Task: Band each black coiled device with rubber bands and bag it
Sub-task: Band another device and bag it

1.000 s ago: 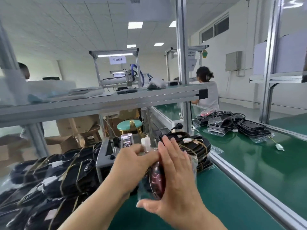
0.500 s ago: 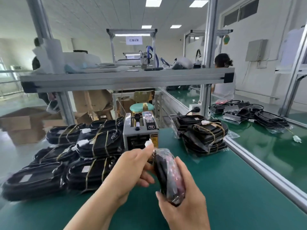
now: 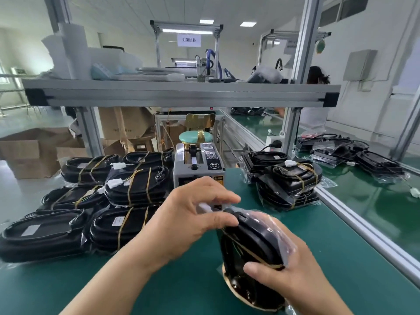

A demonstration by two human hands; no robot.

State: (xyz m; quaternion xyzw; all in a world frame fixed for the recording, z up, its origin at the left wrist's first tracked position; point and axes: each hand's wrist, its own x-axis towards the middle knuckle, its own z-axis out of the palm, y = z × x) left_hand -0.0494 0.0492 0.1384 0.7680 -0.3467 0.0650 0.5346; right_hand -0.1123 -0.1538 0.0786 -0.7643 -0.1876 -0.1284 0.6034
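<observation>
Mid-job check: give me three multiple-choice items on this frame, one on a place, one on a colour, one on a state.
1. The tape dispenser stands: A) on the upper shelf B) between the banded stack and the bagged pile C) on the floor.
2. The table mat is: A) green B) grey C) blue.
3. The device in the right hand is: A) bare B) boxed C) in a clear bag.
Key: B, stacks flank it; A, the mat shows green; C, film wraps it.
</observation>
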